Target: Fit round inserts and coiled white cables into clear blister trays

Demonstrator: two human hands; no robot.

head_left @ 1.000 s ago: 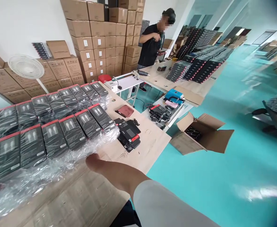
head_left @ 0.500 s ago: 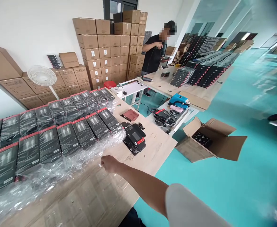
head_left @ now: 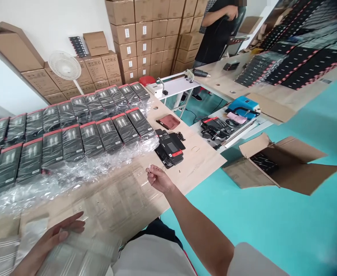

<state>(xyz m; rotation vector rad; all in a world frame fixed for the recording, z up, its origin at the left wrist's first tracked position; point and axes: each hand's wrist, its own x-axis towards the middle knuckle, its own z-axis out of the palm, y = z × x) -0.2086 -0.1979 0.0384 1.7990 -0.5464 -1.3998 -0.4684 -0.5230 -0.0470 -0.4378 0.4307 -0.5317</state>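
Note:
My left hand (head_left: 59, 234) is low at the left, its fingers stretched around the edge of clear plastic bags (head_left: 79, 255) that hang over my lap. The thumb lies on the plastic. My right hand (head_left: 159, 179) is above the table's front part, closed in a pinch. A small whitish bit (head_left: 149, 167) shows at its fingertips, too small to name. Just beyond it lie flattened black and red cartons (head_left: 170, 147). Rows of black boxes (head_left: 90, 138) with red edges, wrapped in clear film (head_left: 99, 168), stand on the wooden table (head_left: 191, 168).
More plastic bags (head_left: 2, 253) lie at the lower left. A dark red pouch (head_left: 170, 122) is behind the cartons. On the floor to the right stands an open cardboard box (head_left: 295, 168). A white fan (head_left: 65, 66) and a co-worker (head_left: 214, 34) are farther back.
My left hand has come into view with the clear plastic bags. The view has swung, and my right hand has turned, so that its pinch and the whitish bit show.

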